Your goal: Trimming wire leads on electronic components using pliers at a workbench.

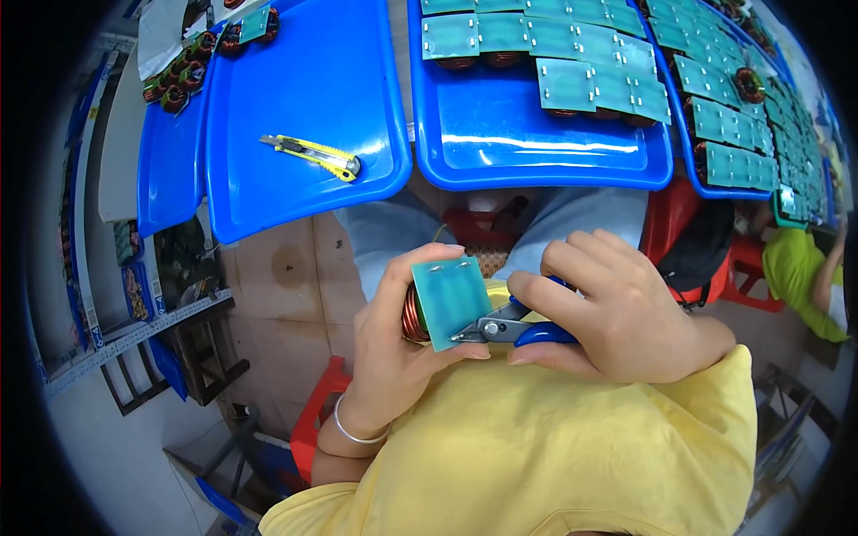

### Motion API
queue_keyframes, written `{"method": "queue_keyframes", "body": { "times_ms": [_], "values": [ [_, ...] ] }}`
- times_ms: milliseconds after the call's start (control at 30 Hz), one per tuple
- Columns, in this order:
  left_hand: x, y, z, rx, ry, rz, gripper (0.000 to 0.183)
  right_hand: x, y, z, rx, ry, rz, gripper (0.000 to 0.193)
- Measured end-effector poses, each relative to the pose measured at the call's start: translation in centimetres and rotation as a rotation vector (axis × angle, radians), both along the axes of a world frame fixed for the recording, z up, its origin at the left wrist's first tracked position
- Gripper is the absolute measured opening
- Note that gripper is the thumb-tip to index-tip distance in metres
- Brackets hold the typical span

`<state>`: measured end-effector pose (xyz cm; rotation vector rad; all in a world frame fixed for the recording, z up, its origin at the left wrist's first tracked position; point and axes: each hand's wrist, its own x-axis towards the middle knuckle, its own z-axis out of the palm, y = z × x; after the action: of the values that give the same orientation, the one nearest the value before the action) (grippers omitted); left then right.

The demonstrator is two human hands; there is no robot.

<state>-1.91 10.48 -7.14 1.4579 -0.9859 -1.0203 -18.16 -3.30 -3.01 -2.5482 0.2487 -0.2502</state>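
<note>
Between the thumb and fingers of my left hand (386, 317) is a teal circuit board (450, 297), its flat face turned up toward me. A copper-wound coil (412, 314) shows on the board's underside, by my left palm. My right hand (608, 299) is closed round blue-handled wire cutters (542, 334). The tips of the cutters touch or nearly touch a pin at the board's lower edge. Two metal pins stand out along the board's upper edge. Both hands are held above my lap, over my yellow shirt.
A yellow utility knife (313, 156) lies in a blue tray (268, 204). Teal boards (567, 85) with coils fill part of another blue tray (545, 175), and more stand on the right. Several loose coils (183, 73) sit at the far left. A co-worker's green sleeve (798, 268) shows at right.
</note>
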Motion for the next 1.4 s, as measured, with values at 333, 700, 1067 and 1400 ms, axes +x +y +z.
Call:
{"method": "queue_keyframes", "body": {
  "times_ms": [333, 700, 1067, 1400],
  "values": [
    [0.0, -0.6, -2.2, 0.270, 0.181, 0.048, 0.046, 0.5, -0.7, -3.8, 0.215, 0.093, -0.015, 0.036],
    [0.2, 0.4, -9.0, 0.404, 0.417, 0.043, 0.030, 1.3, -1.8, -9.0, 0.469, 0.313, -0.192, 0.035],
    [-0.1, 0.0, -2.6, 0.136, 0.299, 0.035, 0.071, 0.3, -1.0, -4.0, 0.067, 0.145, -0.165, 0.036],
    [-0.3, 0.5, -1.7, 0.149, 0.197, 0.030, 0.076, -0.1, -0.7, -3.1, 0.009, 0.105, -0.133, 0.038]
  ]
}}
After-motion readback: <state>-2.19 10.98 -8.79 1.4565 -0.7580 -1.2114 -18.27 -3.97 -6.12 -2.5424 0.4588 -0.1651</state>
